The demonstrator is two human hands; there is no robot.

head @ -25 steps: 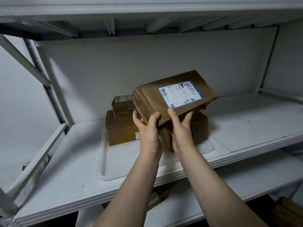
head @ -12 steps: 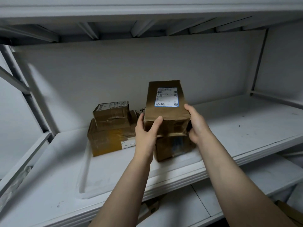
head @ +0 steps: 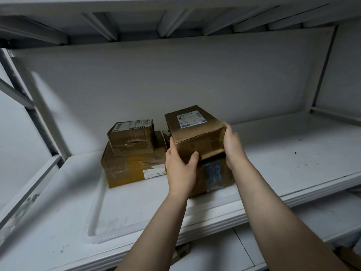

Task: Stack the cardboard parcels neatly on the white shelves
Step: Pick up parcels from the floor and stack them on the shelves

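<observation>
A brown cardboard parcel (head: 195,132) with a white label on top sits on a taped lower parcel (head: 214,177) on the white shelf (head: 283,153). My left hand (head: 180,169) grips its near left corner, thumb on the front face. My right hand (head: 232,145) holds its right side, fingers wrapped round the edge. To the left stands a second stack: a small labelled parcel (head: 131,136) on a larger parcel (head: 132,169) with yellowish tape.
The shelf's back wall (head: 175,85) rises behind the stacks. A metal upright and diagonal brace (head: 31,106) stand at the left. A lower shelf (head: 214,255) shows below, with cardboard at the bottom right corner (head: 349,257). An upper shelf's underside (head: 175,20) hangs overhead.
The top parcel has turned from tilted with the label facing me to lying flat on the lower parcel. My right hand moved from under it to its right side.
</observation>
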